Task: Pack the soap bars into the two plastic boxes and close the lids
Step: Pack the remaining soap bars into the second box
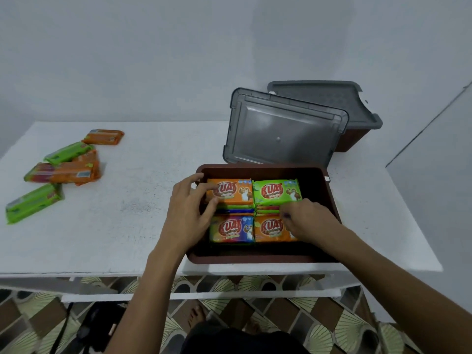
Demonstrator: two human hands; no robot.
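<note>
I see, in the open brown plastic box near the table's front edge, four glossy wrapped soap bars lying face up, each printed "KUAT" in red; the smaller print below the name is unreadable. They are an orange-wrapped bar at rear left, a green-wrapped bar at rear right, a blue-and-red-wrapped bar at front left, and a second orange bar at front right, partly covered. More wrapper edges show between the rows.

My left hand rests inside the box's left wall, fingers loosely spread on the rear orange bar, gripping nothing I can make out. My right hand lies knuckles-up over the front right bar; whether it grips anything is hidden.

A translucent grey ribbed lid leans tilted behind the box, hiding part of a second brown box with a grey lid.

Loose orange and green bars, blurred, lie far left on the white textured tabletop.
</note>
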